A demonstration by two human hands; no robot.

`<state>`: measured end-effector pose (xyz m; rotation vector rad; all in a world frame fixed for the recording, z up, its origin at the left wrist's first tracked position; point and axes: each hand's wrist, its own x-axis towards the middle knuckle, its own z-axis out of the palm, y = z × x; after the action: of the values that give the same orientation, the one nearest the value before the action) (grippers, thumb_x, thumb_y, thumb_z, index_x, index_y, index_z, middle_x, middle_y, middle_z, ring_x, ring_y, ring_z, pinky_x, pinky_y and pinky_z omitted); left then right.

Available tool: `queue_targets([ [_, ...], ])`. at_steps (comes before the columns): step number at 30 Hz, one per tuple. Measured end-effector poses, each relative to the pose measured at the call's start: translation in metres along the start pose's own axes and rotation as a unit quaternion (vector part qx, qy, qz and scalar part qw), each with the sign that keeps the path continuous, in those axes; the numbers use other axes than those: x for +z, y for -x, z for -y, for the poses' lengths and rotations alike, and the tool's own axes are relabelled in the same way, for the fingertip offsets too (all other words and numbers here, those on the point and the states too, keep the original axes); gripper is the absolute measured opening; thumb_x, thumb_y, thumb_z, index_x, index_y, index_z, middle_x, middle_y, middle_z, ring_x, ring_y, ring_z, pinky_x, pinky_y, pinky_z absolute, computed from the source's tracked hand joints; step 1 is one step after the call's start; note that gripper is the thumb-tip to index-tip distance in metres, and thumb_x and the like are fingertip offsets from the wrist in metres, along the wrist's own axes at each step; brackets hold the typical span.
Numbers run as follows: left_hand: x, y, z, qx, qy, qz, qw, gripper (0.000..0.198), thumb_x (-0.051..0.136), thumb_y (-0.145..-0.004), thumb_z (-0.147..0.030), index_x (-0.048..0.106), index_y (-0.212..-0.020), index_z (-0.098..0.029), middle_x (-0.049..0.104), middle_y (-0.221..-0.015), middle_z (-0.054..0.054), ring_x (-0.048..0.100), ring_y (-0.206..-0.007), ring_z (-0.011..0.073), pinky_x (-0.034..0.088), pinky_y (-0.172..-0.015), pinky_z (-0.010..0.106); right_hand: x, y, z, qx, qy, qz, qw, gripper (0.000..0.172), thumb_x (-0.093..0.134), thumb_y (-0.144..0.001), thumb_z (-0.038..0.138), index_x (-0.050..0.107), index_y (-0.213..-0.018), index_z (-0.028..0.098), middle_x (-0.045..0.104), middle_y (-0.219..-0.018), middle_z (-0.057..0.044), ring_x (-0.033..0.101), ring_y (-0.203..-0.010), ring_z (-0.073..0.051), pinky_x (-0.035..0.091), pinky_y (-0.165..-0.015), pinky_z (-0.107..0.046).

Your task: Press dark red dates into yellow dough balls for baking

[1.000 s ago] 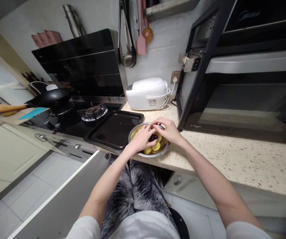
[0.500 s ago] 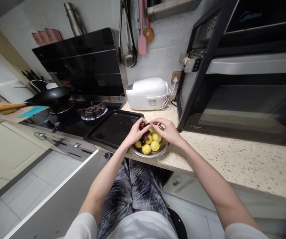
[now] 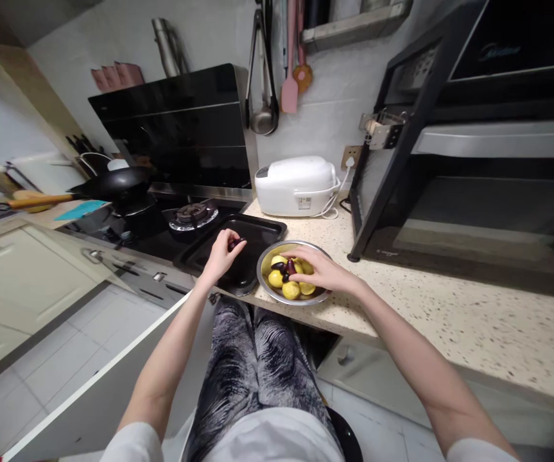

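A metal bowl [image 3: 269, 296] near the counter's front edge holds several round yellow fruits [image 3: 291, 290] with dark, elongated grapes [image 3: 280, 267] on top. Left of it lies a black baking tray [image 3: 257, 231]. Over the tray, my left hand [image 3: 219, 255] has its fingers closed on a few dark grapes [image 3: 236, 243], partly hidden by the fingers. My right hand [image 3: 322, 268] reaches into the bowl from the right, thumb and fingers apart over the fruit, with the fingertips beside the grapes. No grip on any of them is visible.
A white rice cooker [image 3: 298, 186] stands behind the bowl, its cord plugged into the wall. To the right is a black oven [image 3: 474, 218] in a dark rack. Left of the tray are a gas burner [image 3: 192, 215] and a wok [image 3: 117, 183] with its handle sticking out.
My left hand has moved left from the bowl to above the tray, carrying dark grapes. My right hand has stayed at the bowl, its fingers now lower over the fruit.
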<state>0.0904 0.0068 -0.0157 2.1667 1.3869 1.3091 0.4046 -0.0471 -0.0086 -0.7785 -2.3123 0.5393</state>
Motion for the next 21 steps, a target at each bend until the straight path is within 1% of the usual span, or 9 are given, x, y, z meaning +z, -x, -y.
queue_targets([
  [2,-0.015,0.006,0.018,-0.021,-0.105,0.024,0.994,0.015,0.066,-0.093,-0.030,0.053,-0.092,-0.022,0.057,-0.097,0.004,0.058,-0.089,0.0191,0.049,-0.087,0.033,0.002,-0.002,-0.005,-0.006,0.004,0.025,1.000,0.056,0.072,-0.094,0.050,0.060,-0.144,0.026,0.066,-0.138,-0.011,0.060,-0.129,-0.031,0.046,-0.113,-0.053],
  [4,-0.027,0.010,0.032,-0.050,-0.175,0.059,0.982,0.014,0.065,-0.094,-0.029,0.053,-0.093,-0.022,0.058,-0.101,0.005,0.059,-0.094,0.0211,0.050,-0.090,0.035,0.003,-0.005,-0.009,-0.013,0.016,0.051,0.998,0.062,0.074,-0.092,0.054,0.059,-0.145,0.026,0.067,-0.134,-0.012,0.060,-0.127,-0.032,0.046,-0.112,-0.053],
  [6,-0.035,0.012,0.041,-0.072,-0.208,0.080,0.972,0.013,0.065,-0.094,-0.028,0.053,-0.093,-0.022,0.059,-0.103,0.006,0.059,-0.097,0.0231,0.050,-0.093,0.038,0.002,-0.009,-0.010,-0.016,0.041,0.075,0.996,0.065,0.075,-0.090,0.056,0.059,-0.146,0.026,0.065,-0.134,-0.013,0.059,-0.127,-0.032,0.046,-0.112,-0.053],
  [8,-0.041,0.013,0.046,-0.087,-0.217,0.084,0.969,0.013,0.067,-0.093,-0.027,0.054,-0.093,-0.022,0.060,-0.104,0.006,0.059,-0.101,0.0253,0.050,-0.093,0.039,0.001,-0.015,-0.008,-0.017,0.078,0.100,0.992,0.062,0.072,-0.092,0.056,0.059,-0.145,0.026,0.064,-0.135,-0.013,0.059,-0.127,-0.032,0.045,-0.112,-0.053],
  [12,-0.046,0.013,0.049,-0.118,-0.239,0.098,0.959,0.010,0.063,-0.097,-0.029,0.057,-0.094,-0.021,0.062,-0.107,0.008,0.060,-0.106,0.0275,0.050,-0.093,0.039,-0.003,-0.028,-0.001,-0.015,0.155,0.152,0.976,0.057,0.069,-0.093,0.057,0.063,-0.140,0.025,0.067,-0.131,-0.014,0.059,-0.125,-0.034,0.043,-0.110,-0.054],
  [15,-0.047,0.016,0.048,-0.136,-0.252,0.106,0.952,0.011,0.061,-0.099,-0.031,0.060,-0.096,-0.021,0.062,-0.111,0.009,0.060,-0.111,0.0280,0.051,-0.094,0.039,-0.005,-0.036,0.002,-0.016,0.168,0.181,0.969,0.056,0.068,-0.093,0.059,0.064,-0.136,0.024,0.069,-0.129,-0.013,0.061,-0.122,-0.033,0.044,-0.108,-0.053],
  [19,-0.042,0.022,0.044,-0.152,-0.263,0.112,0.946,0.014,0.060,-0.100,-0.035,0.064,-0.100,-0.022,0.062,-0.118,0.010,0.058,-0.118,0.0289,0.053,-0.092,0.039,-0.004,-0.043,0.002,-0.033,0.156,0.183,0.970,0.051,0.069,-0.092,0.058,0.069,-0.126,0.020,0.072,-0.118,-0.013,0.066,-0.109,-0.030,0.049,-0.100,-0.046],
  [21,-0.039,0.024,0.041,-0.159,-0.265,0.111,0.945,0.016,0.059,-0.101,-0.037,0.065,-0.102,-0.022,0.062,-0.121,0.011,0.057,-0.120,0.0299,0.054,-0.093,0.040,-0.002,-0.044,0.002,-0.037,0.144,0.173,0.974,0.047,0.071,-0.091,0.054,0.070,-0.122,0.020,0.073,-0.118,-0.013,0.067,-0.107,-0.029,0.051,-0.099,-0.044],
])
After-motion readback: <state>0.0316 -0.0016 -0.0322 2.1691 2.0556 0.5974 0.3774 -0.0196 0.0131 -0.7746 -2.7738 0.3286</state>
